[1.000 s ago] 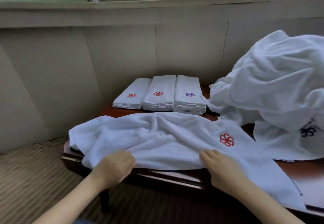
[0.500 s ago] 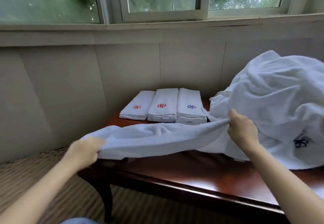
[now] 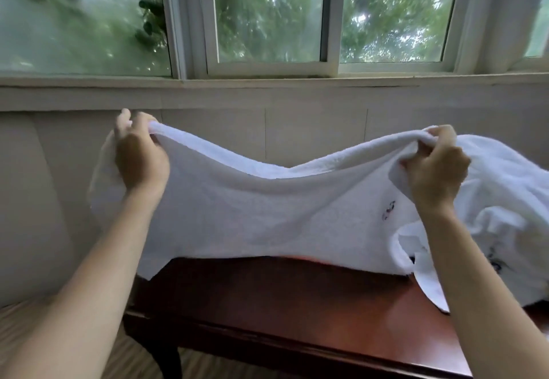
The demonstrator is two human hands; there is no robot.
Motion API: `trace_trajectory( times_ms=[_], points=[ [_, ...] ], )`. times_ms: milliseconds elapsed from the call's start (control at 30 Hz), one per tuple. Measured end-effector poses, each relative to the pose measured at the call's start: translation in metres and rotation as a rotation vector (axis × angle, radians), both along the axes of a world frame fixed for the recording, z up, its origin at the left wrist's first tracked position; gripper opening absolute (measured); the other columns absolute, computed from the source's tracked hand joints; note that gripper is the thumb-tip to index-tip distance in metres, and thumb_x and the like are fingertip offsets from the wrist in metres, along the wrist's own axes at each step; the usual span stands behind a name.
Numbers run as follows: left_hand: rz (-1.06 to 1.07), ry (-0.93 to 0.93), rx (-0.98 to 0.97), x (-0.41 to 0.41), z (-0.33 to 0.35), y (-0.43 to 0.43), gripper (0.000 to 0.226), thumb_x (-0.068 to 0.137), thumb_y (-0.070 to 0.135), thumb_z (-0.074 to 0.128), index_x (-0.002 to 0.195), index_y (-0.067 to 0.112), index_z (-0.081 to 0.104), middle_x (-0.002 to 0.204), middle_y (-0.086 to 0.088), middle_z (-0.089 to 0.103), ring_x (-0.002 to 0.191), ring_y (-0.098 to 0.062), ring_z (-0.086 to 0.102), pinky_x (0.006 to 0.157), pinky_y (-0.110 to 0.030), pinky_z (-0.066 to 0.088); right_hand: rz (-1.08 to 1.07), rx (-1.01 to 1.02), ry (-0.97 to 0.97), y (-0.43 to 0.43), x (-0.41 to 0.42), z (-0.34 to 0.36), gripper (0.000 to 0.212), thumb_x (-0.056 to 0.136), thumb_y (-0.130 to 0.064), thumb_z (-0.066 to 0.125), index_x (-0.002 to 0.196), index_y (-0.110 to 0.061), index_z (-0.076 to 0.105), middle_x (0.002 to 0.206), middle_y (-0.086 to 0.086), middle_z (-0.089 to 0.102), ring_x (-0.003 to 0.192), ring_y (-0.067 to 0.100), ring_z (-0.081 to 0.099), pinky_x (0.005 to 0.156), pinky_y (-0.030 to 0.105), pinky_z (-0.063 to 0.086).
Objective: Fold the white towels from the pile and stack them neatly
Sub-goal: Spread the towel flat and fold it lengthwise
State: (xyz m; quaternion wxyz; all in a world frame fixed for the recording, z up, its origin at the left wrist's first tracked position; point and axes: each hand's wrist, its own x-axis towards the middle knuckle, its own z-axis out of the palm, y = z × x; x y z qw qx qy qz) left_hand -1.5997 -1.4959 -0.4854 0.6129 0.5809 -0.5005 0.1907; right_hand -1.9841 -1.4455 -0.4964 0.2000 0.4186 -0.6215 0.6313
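A white towel (image 3: 252, 209) hangs stretched in the air above the dark red wooden table (image 3: 297, 313). My left hand (image 3: 138, 156) pinches its upper left corner and my right hand (image 3: 435, 170) grips its upper right edge. The top edge sags between my hands. The towel's lower edge hangs just above the tabletop. An embroidered logo shows faintly through the cloth near my right wrist. The pile of unfolded white towels (image 3: 511, 215) lies on the table behind and to the right of my right arm. The raised towel hides the folded towels at the back.
A pale wall (image 3: 297, 129) with a window sill runs just behind the table, and windows (image 3: 267, 13) fill the top. The table's front edge (image 3: 267, 346) is close to me. Striped flooring (image 3: 17, 319) shows at the lower left.
Both hands lifted the towel off the table and raised it in front of the wall, spread wide. The view tilted up, and the folded towels went out of sight behind the cloth.
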Motion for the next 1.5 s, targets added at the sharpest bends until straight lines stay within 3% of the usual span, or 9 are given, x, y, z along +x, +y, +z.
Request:
trace_trajectory(
  times_ms=[200, 267, 333, 400, 500, 600, 733, 1133, 1500],
  points=[
    [0.011, 0.027, 0.022, 0.004, 0.013, -0.056, 0.034, 0.091, -0.003, 0.034, 0.116, 0.000, 0.057, 0.152, -0.021, 0.026, 0.135, -0.035, 0.034, 0.106, -0.038, 0.030, 0.102, -0.102, -0.089, -0.045, -0.004, 0.015, 0.020, 0.094, -0.009, 0.041, 0.107, 0.001, 0.051, 0.101, 0.028, 0.060, 0.093, 0.041, 0.056, 0.069, 0.031, 0.029],
    [-0.035, 0.029, 0.136, 0.004, 0.002, -0.090, 0.036, 0.092, -0.003, 0.035, 0.122, -0.002, 0.053, 0.155, -0.020, 0.022, 0.141, -0.034, 0.026, 0.110, -0.037, 0.026, 0.204, 0.060, -0.017, -0.076, -0.005, 0.000, 0.027, 0.096, -0.011, 0.044, 0.120, 0.001, 0.047, 0.129, 0.030, 0.047, 0.119, 0.041, 0.047, 0.088, 0.034, 0.031],
    [-0.157, -0.025, 0.380, -0.002, -0.022, -0.120, 0.044, 0.096, 0.003, 0.039, 0.140, -0.003, 0.036, 0.158, -0.023, 0.003, 0.146, -0.035, 0.012, 0.115, -0.035, 0.015, 0.350, 0.354, 0.076, -0.103, -0.004, -0.030, 0.054, 0.093, -0.011, 0.052, 0.143, -0.007, 0.031, 0.155, 0.026, 0.008, 0.139, 0.036, 0.025, 0.103, 0.026, 0.025],
    [-0.278, -0.087, 0.665, -0.014, -0.059, -0.137, 0.060, 0.100, 0.016, 0.043, 0.149, -0.002, 0.014, 0.156, -0.024, -0.017, 0.146, -0.038, 0.004, 0.116, -0.036, 0.010, 0.422, 0.736, 0.231, -0.123, -0.004, -0.075, 0.073, 0.091, -0.012, 0.057, 0.150, -0.018, 0.014, 0.155, 0.021, -0.018, 0.140, 0.037, 0.022, 0.107, 0.029, 0.027],
    [-0.328, -0.136, 0.884, -0.039, -0.128, -0.131, 0.063, 0.101, 0.033, 0.039, 0.153, 0.010, 0.011, 0.157, -0.014, -0.022, 0.144, -0.038, 0.014, 0.114, -0.041, 0.021, 0.409, 1.104, 0.383, -0.129, -0.002, -0.155, 0.053, 0.095, -0.022, 0.050, 0.144, -0.020, 0.031, 0.157, 0.014, 0.009, 0.131, 0.032, 0.040, 0.103, 0.034, 0.036],
    [-0.296, -0.363, 1.095, -0.066, -0.210, -0.096, 0.058, 0.099, 0.052, 0.031, 0.151, 0.027, 0.022, 0.160, -0.008, -0.010, 0.147, -0.032, 0.004, 0.115, -0.049, 0.013, 0.416, 1.238, 0.386, -0.110, 0.011, -0.220, 0.021, 0.098, -0.029, 0.036, 0.106, -0.019, 0.053, 0.134, 0.008, 0.050, 0.117, 0.025, 0.052, 0.093, 0.034, 0.041],
    [-0.235, -0.459, 1.435, -0.069, -0.275, -0.060, 0.064, 0.091, 0.070, 0.014, 0.149, 0.045, 0.009, 0.161, 0.004, -0.006, 0.147, -0.026, -0.005, 0.110, -0.062, 0.002, 0.400, 1.305, 0.432, -0.094, 0.009, -0.258, 0.045, 0.102, -0.040, 0.020, 0.146, -0.030, 0.026, 0.158, -0.005, 0.014, 0.145, 0.017, 0.013, 0.114, 0.048, 0.013],
    [-0.278, -0.513, 1.458, -0.064, -0.262, -0.104, 0.062, 0.092, 0.069, 0.011, 0.148, 0.048, -0.001, 0.160, 0.010, -0.013, 0.148, -0.020, -0.007, 0.110, -0.065, 0.001, 0.284, 1.389, 0.328, -0.073, 0.018, -0.266, 0.069, 0.089, -0.070, 0.013, 0.150, -0.039, 0.003, 0.160, -0.007, -0.009, 0.146, 0.025, -0.012, 0.110, 0.062, -0.003],
    [-0.354, -0.520, 1.429, -0.075, -0.255, -0.160, 0.055, 0.098, 0.059, 0.012, 0.150, 0.042, 0.011, 0.161, 0.007, -0.006, 0.148, -0.023, -0.001, 0.110, -0.064, 0.002, 0.249, 1.430, 0.274, -0.133, 0.010, -0.263, 0.074, 0.085, -0.076, 0.008, 0.149, -0.042, -0.005, 0.159, -0.006, -0.016, 0.146, 0.029, -0.011, 0.106, 0.069, -0.003]
  ],
)
